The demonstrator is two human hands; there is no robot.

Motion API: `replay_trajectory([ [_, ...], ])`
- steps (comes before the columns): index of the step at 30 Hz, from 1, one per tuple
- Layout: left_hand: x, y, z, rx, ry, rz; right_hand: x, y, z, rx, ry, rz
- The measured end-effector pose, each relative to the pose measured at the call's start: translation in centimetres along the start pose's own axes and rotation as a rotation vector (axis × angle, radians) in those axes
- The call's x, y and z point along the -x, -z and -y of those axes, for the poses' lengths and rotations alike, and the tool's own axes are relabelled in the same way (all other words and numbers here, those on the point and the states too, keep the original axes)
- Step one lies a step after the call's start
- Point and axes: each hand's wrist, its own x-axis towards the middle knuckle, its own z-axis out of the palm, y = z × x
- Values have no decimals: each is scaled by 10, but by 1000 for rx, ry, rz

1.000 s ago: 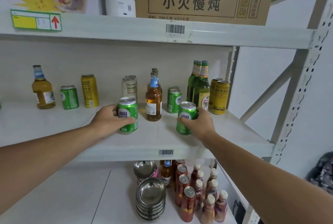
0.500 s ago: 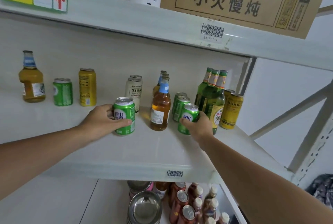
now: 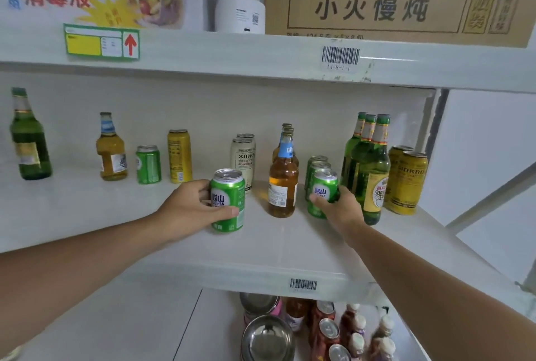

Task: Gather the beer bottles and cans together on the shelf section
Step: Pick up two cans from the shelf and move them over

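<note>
Fingers point(image 3: 232, 211) of the left hand point(image 3: 188, 209) wrap the green Laoshan can point(image 3: 227, 201), thumb across its front, the other fingers behind it; the can stands upright on the middle shelf point(image 3: 290, 247). Taking the amber bottle with the blue neck label point(image 3: 283, 183) as the landmark, this can stands just left of it and slightly nearer the shelf's front edge. Right of that bottle, the right hand point(image 3: 340, 208) closes around a second green can point(image 3: 324, 194), thumb on its front and fingers at its right side. That can is the front one of a short row of green cans point(image 3: 317, 166) running back toward the wall.

Further right of the amber bottle, three green glass bottles point(image 3: 368, 169) stand in a tight row, with two yellow Sidkro cans point(image 3: 406, 183) beside them. Behind the amber bottle, more bottles of the same kind are lined up. Behind the left-hand can stand two cream Sidkro cans point(image 3: 243, 157). Well to the left of the amber bottle, apart from one another along the back, are a tall yellow can point(image 3: 179, 156), a small green can point(image 3: 148, 164), a squat amber bottle point(image 3: 111, 151) and a dark green bottle point(image 3: 29, 140).
</note>
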Motion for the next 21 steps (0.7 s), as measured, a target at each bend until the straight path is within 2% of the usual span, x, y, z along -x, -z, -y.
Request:
replay_trajectory([
  [5,3,-50,-29,-18,-7,60,29,26,-2,86,73,14],
  [11,-7,-130,-50,-42,-23,104,63,91,-10,313,150,134],
  [16,-19,-184,-55,-86,9,51,84,150,-27,398,174,113],
  [21,-33,-213,-57,-151,33,-10,95,190,-44,367,107,68],
])
